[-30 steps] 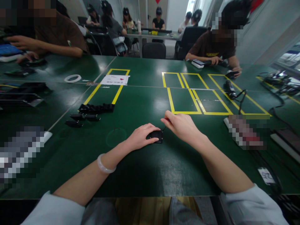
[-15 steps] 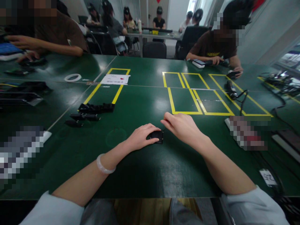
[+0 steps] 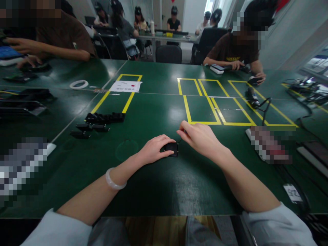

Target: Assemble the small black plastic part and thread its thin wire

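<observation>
Fingers (image 3: 167,154) of L hand (image 3: 154,149) gripping sm. blk. squarish part (image 3: 171,148), shiny dots at edges, on table (image 3: 164,184), near ctr. | R hand (image 3: 201,136) pinching thin dk. rod (image 3: 179,140) by part's far R corner | wht. tag (image 3: 292,193), near R: looks like "25", tilted | wht. sheet (image 3: 126,86), far L: print too sm. to read | yel. shirt lettering (image 3: 232,58), far R: blurred

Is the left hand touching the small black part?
Touching. The head view shows the left hand gripping the small black part, its thumb across the near side and fingers at the far side.
</observation>
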Available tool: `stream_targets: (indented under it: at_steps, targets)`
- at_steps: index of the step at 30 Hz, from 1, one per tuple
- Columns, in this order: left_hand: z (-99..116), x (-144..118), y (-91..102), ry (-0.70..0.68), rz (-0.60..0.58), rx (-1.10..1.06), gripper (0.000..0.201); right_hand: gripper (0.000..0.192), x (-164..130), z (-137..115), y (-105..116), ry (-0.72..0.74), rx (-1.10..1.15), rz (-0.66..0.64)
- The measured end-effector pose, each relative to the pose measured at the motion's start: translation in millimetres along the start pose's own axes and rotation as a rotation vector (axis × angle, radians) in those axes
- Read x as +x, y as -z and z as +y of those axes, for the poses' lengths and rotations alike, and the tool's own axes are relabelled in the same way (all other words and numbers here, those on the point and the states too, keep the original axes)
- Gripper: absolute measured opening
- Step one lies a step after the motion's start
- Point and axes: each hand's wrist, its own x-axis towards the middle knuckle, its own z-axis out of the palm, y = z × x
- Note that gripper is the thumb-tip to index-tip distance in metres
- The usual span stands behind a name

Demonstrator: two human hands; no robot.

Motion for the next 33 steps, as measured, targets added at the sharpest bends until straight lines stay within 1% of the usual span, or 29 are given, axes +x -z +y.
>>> stream_targets:
  at_steps: [3,9,12,17,21,25,27,30,33]
  targets:
    - [0.0,0.1,0.1,-0.001,0.003,-0.002,0.036,0.029,1.0,1.9,-1.7,-0.012,0.013,-0.014]
    - [1.0,0.7,0.8,0.003,0.004,-0.01,0.036,0.022,0.0,2.6,-1.9,0.036,0.119,0.026]
    - [1.4,1.1,1.0,0.0,0.002,-0.015,0.035,0.022,-0.3,1.3,0.0,0.028,0.098,0.021]
    - [1.2,1.1,1.1,-0.001,0.01,-0.022,0.036,0.032,1.2,0.8,-0.1,-0.018,-0.011,-0.015]
    - [1.2,0.5,1.4,0.006,0.01,-0.008,0.036,0.027,1.2,0.8,-2.7,-0.015,0.028,0.007]
    - [0.6,0.4,0.9,0.008,-0.004,0.004,0.037,0.026,-0.4,-0.8,-0.8,-0.01,0.072,0.022]
    - [0.4,0.6,0.6,0.004,-0.001,0.003,0.037,0.027,-0.8,-1.3,1.0,-0.005,0.058,0.012]
    - [0.6,0.8,0.6,0.002,0.003,-0.001,0.037,0.034,-0.3,-0.7,1.8,-0.007,-0.001,-0.005]
    - [1.4,0.9,1.2,0.005,0.007,-0.004,0.036,0.032,0.2,0.4,0.3,-0.01,-0.024,-0.008]
